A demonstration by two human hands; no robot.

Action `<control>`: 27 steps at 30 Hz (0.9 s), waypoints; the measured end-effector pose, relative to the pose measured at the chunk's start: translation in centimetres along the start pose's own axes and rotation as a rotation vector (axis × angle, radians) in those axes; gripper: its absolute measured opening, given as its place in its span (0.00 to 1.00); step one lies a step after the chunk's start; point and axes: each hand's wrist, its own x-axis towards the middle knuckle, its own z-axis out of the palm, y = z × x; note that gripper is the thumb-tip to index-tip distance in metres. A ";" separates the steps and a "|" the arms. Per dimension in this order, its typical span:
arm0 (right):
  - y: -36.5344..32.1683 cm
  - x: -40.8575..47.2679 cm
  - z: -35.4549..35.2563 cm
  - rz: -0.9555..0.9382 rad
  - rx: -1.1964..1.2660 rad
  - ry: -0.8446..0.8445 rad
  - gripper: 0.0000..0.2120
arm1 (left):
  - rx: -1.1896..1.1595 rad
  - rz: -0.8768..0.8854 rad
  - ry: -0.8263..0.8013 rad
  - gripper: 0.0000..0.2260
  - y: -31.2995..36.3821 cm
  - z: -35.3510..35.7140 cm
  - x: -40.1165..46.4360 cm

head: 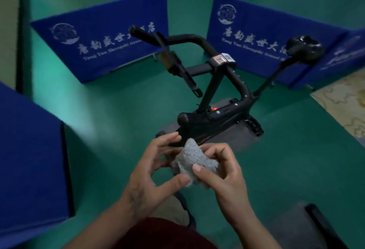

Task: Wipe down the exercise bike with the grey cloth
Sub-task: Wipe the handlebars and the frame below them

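A green floor (pixel 118 106) is ringed by blue panels (pixel 104 37) with white lettering. The black exercise bike (pixel 215 94) is stood on a grey mat (pixel 233 140). In front of it, the grey cloth (pixel 189 161) is bunched and pinched in the grip of the left hand (pixel 150 171) and right hand (pixel 225 171).

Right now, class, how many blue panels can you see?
4: one far left, one far right, one at the right edge, one near left. Others may be hidden.

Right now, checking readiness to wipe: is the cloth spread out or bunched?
Bunched. The cloth sits crumpled between both hands, left hand and right hand, off the bike.
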 end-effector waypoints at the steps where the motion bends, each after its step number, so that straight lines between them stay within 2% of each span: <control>1: -0.4 0.6 0.2 -0.013 -0.002 -0.030 0.17 | 0.011 0.025 0.057 0.33 0.4 0.0 0.0; 7: -2.8 3.8 1.6 -0.039 0.040 -0.186 0.14 | 0.021 0.170 0.216 0.24 1.8 0.4 1.6; 11: -3.7 5.5 0.7 -0.001 0.079 -0.424 0.11 | -0.039 0.208 0.342 0.22 1.6 0.6 2.8; 14: -4.1 6.8 -1.5 0.033 0.028 -0.518 0.15 | -0.014 0.214 0.433 0.21 1.9 0.1 4.0; 17: -4.3 8.2 -4.5 0.015 0.029 -0.443 0.14 | 0.079 0.172 0.460 0.21 2.2 -0.3 4.7; 19: -4.2 9.4 -7.0 -0.033 0.057 -0.361 0.05 | 0.137 0.121 0.463 0.23 2.3 -0.3 5.1; 20: -4.0 10.1 -8.5 -0.060 0.058 -0.319 0.04 | 0.168 0.089 0.458 0.23 2.4 -0.2 5.3; 23: -3.1 12.9 -12.9 -0.111 0.041 -0.224 0.16 | 0.271 0.016 0.430 0.22 2.4 0.9 5.9; 27: -1.4 17.8 -18.0 -0.141 0.059 -0.171 0.18 | 0.301 -0.049 0.520 0.20 2.5 3.2 6.9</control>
